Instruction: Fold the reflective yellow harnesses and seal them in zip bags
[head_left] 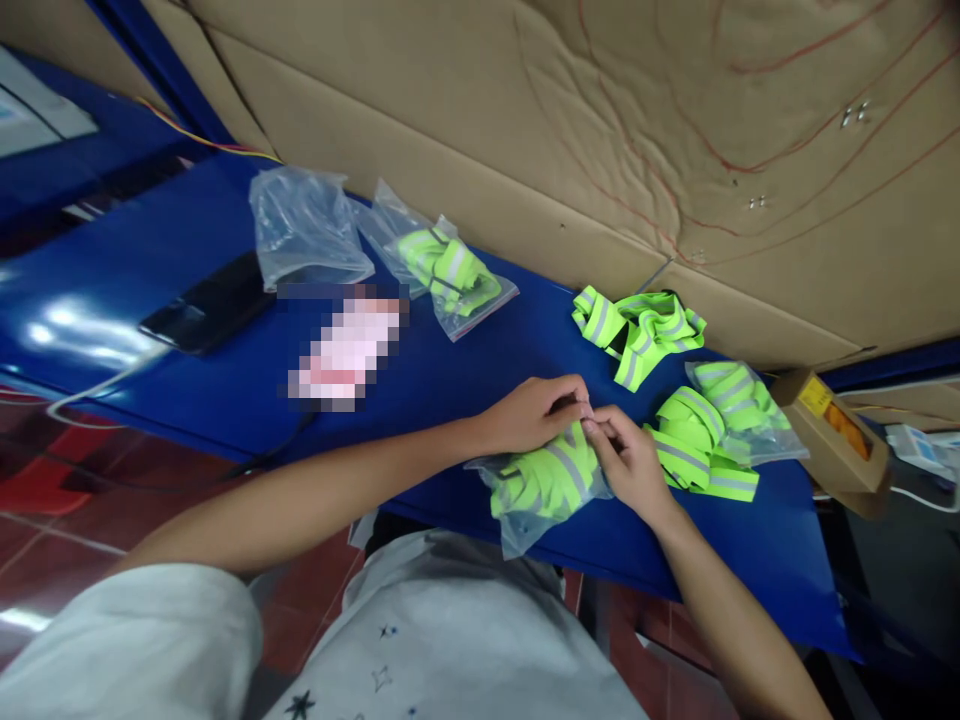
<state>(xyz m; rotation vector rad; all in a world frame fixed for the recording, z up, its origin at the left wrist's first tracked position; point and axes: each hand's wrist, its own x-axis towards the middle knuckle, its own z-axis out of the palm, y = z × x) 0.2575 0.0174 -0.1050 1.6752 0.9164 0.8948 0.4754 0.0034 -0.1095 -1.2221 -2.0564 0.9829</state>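
Near the front edge of the blue table, a clear zip bag (517,520) holds a folded neon-yellow reflective strap (551,475) with grey stripes. My left hand (532,410) is closed on the bag's top edge, its fingers pinched together. From the other side, my right hand (628,462) pinches the same edge, so the fingertips of both hands meet. To the right lie loose reflective straps (690,430), close to my right hand. Another loose bundle of straps (637,330) rests farther back, by the cardboard wall.
On the blue table (495,365) lie a bagged strap (450,270), a second bagged strap (742,400), some clear bags (304,225) and a black phone-like object (210,300). A small cardboard box (832,430) stands at the right end. The cardboard wall (450,130) borders the back.
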